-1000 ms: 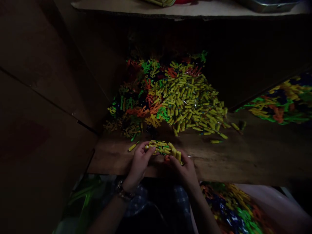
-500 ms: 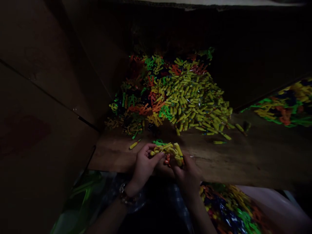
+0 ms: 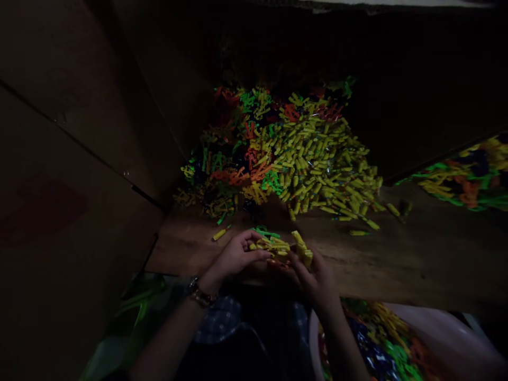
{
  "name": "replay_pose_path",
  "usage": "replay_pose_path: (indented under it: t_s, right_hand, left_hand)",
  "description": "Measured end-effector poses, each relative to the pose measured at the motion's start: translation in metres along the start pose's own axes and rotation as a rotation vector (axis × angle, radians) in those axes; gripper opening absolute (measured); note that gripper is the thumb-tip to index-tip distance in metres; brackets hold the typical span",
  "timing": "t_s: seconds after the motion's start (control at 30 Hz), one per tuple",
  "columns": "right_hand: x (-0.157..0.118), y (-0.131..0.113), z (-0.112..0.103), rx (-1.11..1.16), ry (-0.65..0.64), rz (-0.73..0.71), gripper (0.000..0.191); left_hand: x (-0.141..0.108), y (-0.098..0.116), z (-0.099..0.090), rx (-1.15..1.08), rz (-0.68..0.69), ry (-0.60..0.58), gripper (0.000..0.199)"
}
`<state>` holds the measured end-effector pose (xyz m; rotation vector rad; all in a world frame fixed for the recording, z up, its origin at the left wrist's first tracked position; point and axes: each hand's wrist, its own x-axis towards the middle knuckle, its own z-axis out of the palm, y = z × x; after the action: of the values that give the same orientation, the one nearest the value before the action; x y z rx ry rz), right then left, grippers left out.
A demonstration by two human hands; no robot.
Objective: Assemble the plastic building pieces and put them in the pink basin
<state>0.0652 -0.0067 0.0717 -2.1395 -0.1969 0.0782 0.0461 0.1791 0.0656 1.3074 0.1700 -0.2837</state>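
My left hand (image 3: 242, 254) is closed round a yellow plastic figure (image 3: 273, 245) above the front part of the wooden board. Just right of it, my right hand (image 3: 315, 272) grips several yellow pieces (image 3: 302, 250), one of them standing up from the fingers. Green pieces (image 3: 265, 232) lie just behind the left fingertips, and an orange-red piece (image 3: 278, 263) shows below, between the hands. Behind them is a large heap of small yellow tubes (image 3: 317, 159), with mixed green, orange and yellow figures (image 3: 234, 174) on its left.
A single yellow tube (image 3: 220, 233) lies on the wooden board (image 3: 397, 259) left of the hands. More coloured figures (image 3: 468, 180) are piled at the far right. A pink basin (image 3: 440, 328) of figures is at the lower right. Cardboard (image 3: 71, 211) stands at the left.
My hands have moved slightly apart, the right one shifting right with its yellow pieces. The left hand still holds the yellow figure. The view has shifted a little.
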Motion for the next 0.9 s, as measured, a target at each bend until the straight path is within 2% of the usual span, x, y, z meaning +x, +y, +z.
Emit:
replay_pose_path:
  t_s: [0.07, 0.13, 0.2, 0.3, 0.4, 0.53, 0.67, 0.8, 0.9]
  right_hand:
    - [0.006, 0.011, -0.006, -0.085, 0.104, 0.017, 0.031]
    - [0.01, 0.023, -0.014, -0.224, 0.2, 0.021, 0.032]
    - [0.012, 0.034, -0.02, -0.327, 0.202, 0.028, 0.032]
    - [0.012, 0.045, -0.025, -0.382, 0.117, 0.046, 0.036]
    - [0.01, 0.049, -0.024, -0.408, 0.093, 0.036, 0.041]
    - [0.009, 0.05, -0.02, -0.371, 0.088, 0.018, 0.049]
    - [0.008, 0.048, -0.02, -0.345, 0.052, 0.033, 0.055]
    - [0.006, 0.038, -0.024, -0.339, 0.062, 0.056, 0.055]
    - [0.001, 0.022, -0.025, -0.286, 0.046, -0.008, 0.05]
  left_hand:
    - [0.007, -0.002, -0.001, 0.24, 0.119, 0.07, 0.031]
    - [0.015, -0.001, -0.004, 0.598, 0.294, 0.237, 0.025]
    - [0.025, 0.003, -0.012, 0.948, 0.399, 0.421, 0.022]
    - [0.041, 0.01, -0.022, 1.267, 0.336, 0.566, 0.026]
    - [0.058, 0.014, -0.022, 1.37, 0.245, 0.562, 0.031]
    - [0.074, 0.018, -0.012, 1.285, 0.254, 0.511, 0.043]
    - [0.078, 0.019, -0.012, 0.95, 0.255, 0.478, 0.045]
    - [0.066, 0.011, -0.014, 0.611, 0.212, 0.552, 0.027]
    - [0.047, 0.005, -0.004, 0.262, 0.164, 0.522, 0.03]
